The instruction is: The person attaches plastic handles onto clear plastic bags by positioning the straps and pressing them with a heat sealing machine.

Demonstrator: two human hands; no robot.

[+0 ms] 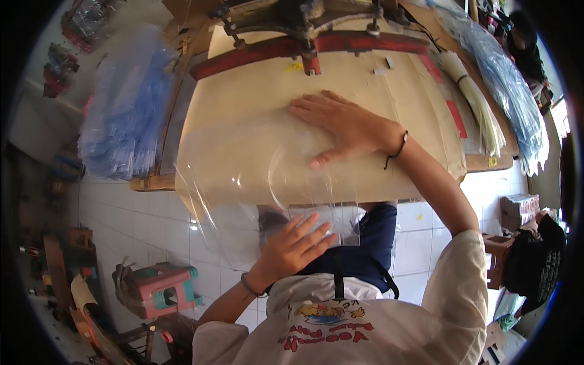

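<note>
A clear plastic sheet (243,164) lies over the near left part of the tan work surface (365,91) and hangs over its front edge. My right hand (340,125) rests palm down at the sheet's far side, with its fingers spread. Below the table's edge, my left hand (295,246) has its fingers apart and touches or lies close to the hanging part of the sheet. Beyond my right hand stands a metal press with a red bar (371,42). Small grey pieces (389,62) lie on the surface near it.
Stacked bluish plastic sheets (128,109) lie at the left. On the right are a bundle of pale strips (474,100) and more clear plastic (505,79). A pink and green stool (167,291) stands at lower left. People in dark clothes are at the far right.
</note>
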